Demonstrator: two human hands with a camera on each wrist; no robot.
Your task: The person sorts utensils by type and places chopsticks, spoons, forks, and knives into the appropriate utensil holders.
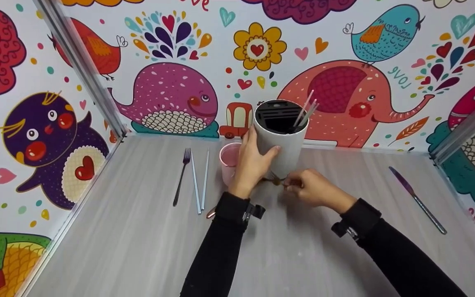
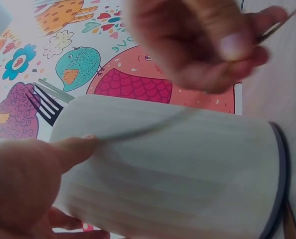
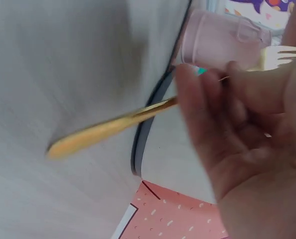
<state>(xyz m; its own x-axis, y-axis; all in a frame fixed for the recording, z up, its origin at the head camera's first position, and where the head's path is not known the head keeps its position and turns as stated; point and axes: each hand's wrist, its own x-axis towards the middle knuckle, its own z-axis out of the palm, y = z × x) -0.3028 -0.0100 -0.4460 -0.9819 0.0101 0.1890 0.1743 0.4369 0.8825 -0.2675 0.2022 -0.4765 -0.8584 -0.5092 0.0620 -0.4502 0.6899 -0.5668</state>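
My left hand [image 1: 254, 163] holds a white cylindrical utensil holder [image 1: 281, 150] from its left side, thumb across the front. The holder stands upright, with a slotted black top and several thin straws [image 1: 308, 109] poking out of it. In the left wrist view dark prongs [image 2: 46, 107] show at its top end. My right hand [image 1: 313, 187] pinches a gold fork [image 3: 98, 133] in front of the holder's base. Its handle points away from the fingers, while its tines show past the hand in the right wrist view. A pink cup [image 1: 228, 159] stands behind my left hand, partly hidden.
On the left lie a dark fork [image 1: 182, 177] and two pale blue straw-like sticks [image 1: 196, 183]. A copper-coloured piece [image 1: 211, 213] shows beside my left wrist, mostly covered. At far right lies a table knife [image 1: 419, 202]. Patterned panels [image 1: 171, 95] enclose the table.
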